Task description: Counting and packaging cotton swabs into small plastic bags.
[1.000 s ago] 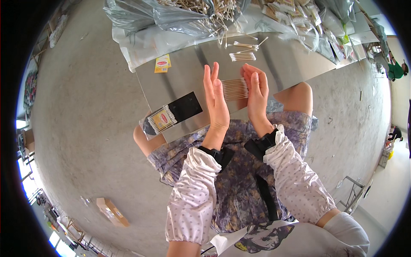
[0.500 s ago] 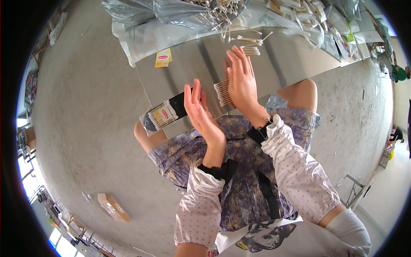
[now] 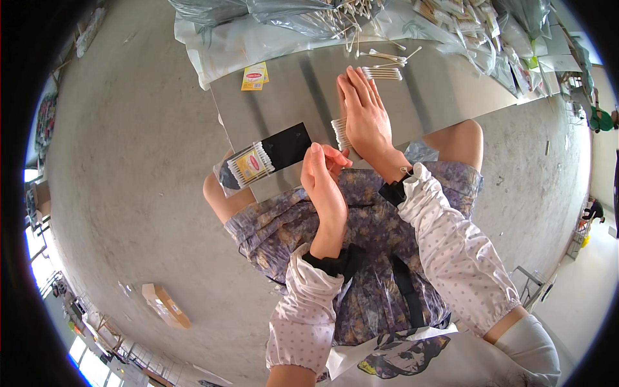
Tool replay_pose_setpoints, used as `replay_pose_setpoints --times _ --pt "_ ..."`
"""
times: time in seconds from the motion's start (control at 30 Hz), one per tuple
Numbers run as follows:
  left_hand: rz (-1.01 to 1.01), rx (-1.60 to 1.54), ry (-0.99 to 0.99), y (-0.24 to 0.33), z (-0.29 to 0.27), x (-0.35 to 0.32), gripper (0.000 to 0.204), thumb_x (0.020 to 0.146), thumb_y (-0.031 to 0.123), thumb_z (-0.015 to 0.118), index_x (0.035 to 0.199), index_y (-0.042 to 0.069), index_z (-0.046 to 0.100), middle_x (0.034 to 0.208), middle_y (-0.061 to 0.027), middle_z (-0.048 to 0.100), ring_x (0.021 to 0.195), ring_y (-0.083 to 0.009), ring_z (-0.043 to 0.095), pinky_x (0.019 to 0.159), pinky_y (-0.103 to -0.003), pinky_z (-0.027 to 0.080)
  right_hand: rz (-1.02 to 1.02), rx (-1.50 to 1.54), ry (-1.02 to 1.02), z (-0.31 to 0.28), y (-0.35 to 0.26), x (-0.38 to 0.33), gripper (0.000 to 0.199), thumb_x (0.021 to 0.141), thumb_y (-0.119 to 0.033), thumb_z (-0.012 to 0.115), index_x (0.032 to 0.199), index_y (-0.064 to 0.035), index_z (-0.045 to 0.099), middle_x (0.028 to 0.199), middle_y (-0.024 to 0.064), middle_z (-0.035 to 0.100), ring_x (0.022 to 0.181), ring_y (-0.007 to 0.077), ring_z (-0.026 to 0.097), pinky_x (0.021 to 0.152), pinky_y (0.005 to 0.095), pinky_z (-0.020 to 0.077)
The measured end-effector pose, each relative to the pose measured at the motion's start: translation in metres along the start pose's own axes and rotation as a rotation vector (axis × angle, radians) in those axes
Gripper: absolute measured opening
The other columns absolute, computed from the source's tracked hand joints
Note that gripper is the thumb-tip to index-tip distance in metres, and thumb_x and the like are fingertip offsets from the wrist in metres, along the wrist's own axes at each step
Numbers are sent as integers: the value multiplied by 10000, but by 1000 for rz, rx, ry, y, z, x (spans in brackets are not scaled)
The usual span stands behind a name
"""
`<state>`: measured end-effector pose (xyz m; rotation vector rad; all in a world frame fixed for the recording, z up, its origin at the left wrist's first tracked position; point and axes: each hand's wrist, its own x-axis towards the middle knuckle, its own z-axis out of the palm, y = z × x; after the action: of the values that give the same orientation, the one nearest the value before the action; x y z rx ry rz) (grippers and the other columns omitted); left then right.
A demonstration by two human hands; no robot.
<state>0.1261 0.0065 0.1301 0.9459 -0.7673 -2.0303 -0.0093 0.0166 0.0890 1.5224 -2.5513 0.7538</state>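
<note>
Silvery metal shines under both hands: a flat board point(image 3: 284, 106) reaching across the worker's knees, its near edge against a purple patterned garment point(image 3: 367, 238). From where I stand, the right hand point(image 3: 369, 124) lies flat and extended, its fingers straight and close together, pointing toward the far side of the board. It covers most of a row of cotton swabs point(image 3: 339, 133) on the metal; only their white tips poke out on its left side. I cannot tell how firmly the palm meets them.

The left hand point(image 3: 325, 179) sits lower, near the board's close edge, its fingers loosely bent toward the right hand. Whether those fingers close around anything, I cannot tell. Just to its left is the end of a black strip point(image 3: 291, 147), set at a slant, whose far end goes into a clear bag point(image 3: 227, 184) with a swab bundle point(image 3: 250, 165) and a yellow label on it.

Beyond the right fingertips lies a short neat row of swabs point(image 3: 383, 73), with a few loose swabs point(image 3: 390, 57) crossing above it. Yellow cards point(image 3: 255, 77) rest near the board's far left. At the back, more swabs spill from grey plastic point(image 3: 277, 14), and filled packets point(image 3: 454, 24) heap up to the right.
</note>
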Motion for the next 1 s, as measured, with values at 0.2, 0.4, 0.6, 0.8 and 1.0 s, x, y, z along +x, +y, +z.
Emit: replay_pose_setpoints --times 0.2,0.4,0.6,0.8,1.0 --pt "30 126 4 4 -5 3 382 1058 348 450 902 28 591 795 -41 573 716 -148 571 860 -334 522 -28 -57 11 -1 1 1 484 914 -39 464 1396 5 459 1485 171 429 1420 313 364 1200 442 258" --pt "293 21 140 8 -1 24 383 1064 289 386 1178 -24 575 1022 -136 644 990 -227 623 957 -374 493 -35 -38 7 2 -4 3 488 912 -31 462 1397 21 452 1487 178 424 1425 318 357 1199 447 260" --pt "387 -1 189 29 -10 36 399 1069 283 379 1242 -33 550 1127 -174 641 1066 -261 623 1003 -391 476 -30 20 3 16 -22 10 483 911 -18 457 1390 34 451 1487 186 421 1427 327 352 1197 451 269" --pt "515 58 264 43 -29 44 414 1068 276 368 1296 -44 501 1238 -211 592 1162 -295 584 1058 -420 435 -37 73 1 33 -58 22 506 896 -7 455 1399 37 438 1496 187 413 1434 323 343 1203 442 261" --pt "487 112 225 18 -20 50 434 1071 290 359 1322 -40 488 1373 -179 515 1312 -282 475 1136 -409 357 -78 87 -61 41 -83 23 510 894 -21 451 1403 15 450 1503 178 411 1444 304 327 1212 418 246"
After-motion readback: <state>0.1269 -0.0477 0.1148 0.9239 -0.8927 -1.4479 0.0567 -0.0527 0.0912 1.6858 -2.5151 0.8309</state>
